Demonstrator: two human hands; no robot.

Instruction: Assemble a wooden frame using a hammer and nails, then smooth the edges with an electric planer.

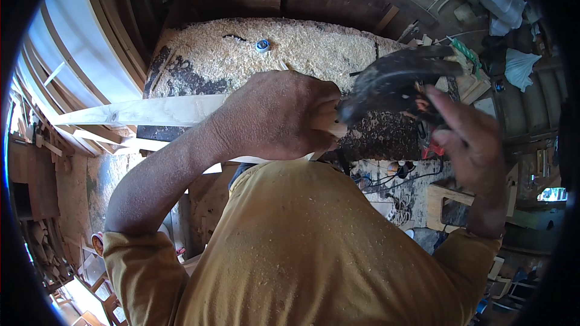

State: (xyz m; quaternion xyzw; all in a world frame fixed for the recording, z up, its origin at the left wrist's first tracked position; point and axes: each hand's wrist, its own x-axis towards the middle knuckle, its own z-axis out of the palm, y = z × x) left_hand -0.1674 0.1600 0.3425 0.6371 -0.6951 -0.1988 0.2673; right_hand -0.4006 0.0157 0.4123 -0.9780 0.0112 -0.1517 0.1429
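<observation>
My left hand (281,115) is closed round pale wood, whose end (329,122) shows past the fingers. A long pale board (142,111) runs from behind this hand out to the left. To the right, my right hand (468,136) is smeared by motion, with one finger stretched toward a dark curved object (402,78). That object is also blurred, so its kind is unclear, and I cannot tell whether the right hand grips it. Its left end comes close to the wood in my left hand.
Wood shavings (326,42) cover much of the dark workbench (383,136). A small blue-and-white round item (262,45) lies among them. Black cables (402,172) and a wooden frame (438,205) are at the lower right. Boards (90,42) lean at the left; offcuts and bags (519,66) clutter the far right.
</observation>
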